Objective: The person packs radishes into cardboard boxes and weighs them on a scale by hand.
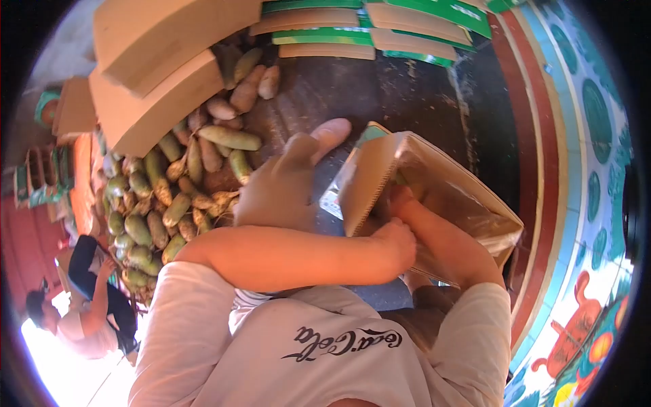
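An open cardboard box [369, 180] with a clear plastic liner [468, 207] stands tilted in front of me, to the right. My right hand [401, 200] reaches down inside it, near a greenish shape in the shadow. Its fingertips are hidden there. My left arm crosses my body, and my left hand [397, 243] is closed at the box's near rim, close to my right forearm. What its fingers hold, if anything, is out of sight. Left of my knee lies a big heap of green and pinkish root vegetables [178, 209] that look like radishes.
Large cardboard cartons [159, 85] stand over the heap's far side. Flat green-and-brown cartons [325, 37] are stacked at the back. A painted wall [590, 190] runs along the right. Another person [85, 322] is at the lower left, beside the heap.
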Demonstrator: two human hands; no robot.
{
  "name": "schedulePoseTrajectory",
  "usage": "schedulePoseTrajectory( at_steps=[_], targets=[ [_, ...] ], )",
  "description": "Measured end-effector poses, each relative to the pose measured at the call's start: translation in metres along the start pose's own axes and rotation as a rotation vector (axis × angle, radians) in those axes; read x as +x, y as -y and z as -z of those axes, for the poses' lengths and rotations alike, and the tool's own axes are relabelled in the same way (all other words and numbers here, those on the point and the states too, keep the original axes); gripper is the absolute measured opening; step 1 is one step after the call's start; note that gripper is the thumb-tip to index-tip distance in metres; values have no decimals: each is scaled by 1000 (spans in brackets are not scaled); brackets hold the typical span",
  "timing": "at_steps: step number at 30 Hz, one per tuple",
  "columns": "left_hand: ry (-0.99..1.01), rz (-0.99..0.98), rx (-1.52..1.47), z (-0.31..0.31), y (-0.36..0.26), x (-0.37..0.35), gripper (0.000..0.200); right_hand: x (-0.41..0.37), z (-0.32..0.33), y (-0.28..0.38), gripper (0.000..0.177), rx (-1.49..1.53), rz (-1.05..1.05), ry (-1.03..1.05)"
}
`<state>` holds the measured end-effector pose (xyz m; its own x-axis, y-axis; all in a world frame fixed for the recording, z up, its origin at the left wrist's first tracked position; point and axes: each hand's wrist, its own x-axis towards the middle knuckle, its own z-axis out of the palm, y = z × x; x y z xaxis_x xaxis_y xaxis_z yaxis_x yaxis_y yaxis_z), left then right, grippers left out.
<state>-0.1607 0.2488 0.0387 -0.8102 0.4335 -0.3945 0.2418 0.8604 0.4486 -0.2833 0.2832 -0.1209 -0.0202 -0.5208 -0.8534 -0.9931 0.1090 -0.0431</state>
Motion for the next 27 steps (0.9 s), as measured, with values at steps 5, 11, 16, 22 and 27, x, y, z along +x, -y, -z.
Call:
schedulePoseTrajectory(
  at_steps=[5, 11, 16, 22, 27],
  targets=[
    [15, 57, 49, 5, -3, 5, 27, 14, -28, -16, 25, 69, -16, -130],
    [-4, 202, 14, -8, -13, 36, 30, 10, -29, -49, 27, 274, -17, -84],
    [-67, 185, -24, 10, -12, 16, 28, -38, -6, -67, 29, 553, 0, -123],
    [-857, 139, -365, 31, 60, -148, 34, -188, 61, 13, 16, 832, -19, -609],
    [-927, 1058, -392, -86, 134, -292, 37, -202, 7, 40, 23, 764, -102, -958]
  ],
)
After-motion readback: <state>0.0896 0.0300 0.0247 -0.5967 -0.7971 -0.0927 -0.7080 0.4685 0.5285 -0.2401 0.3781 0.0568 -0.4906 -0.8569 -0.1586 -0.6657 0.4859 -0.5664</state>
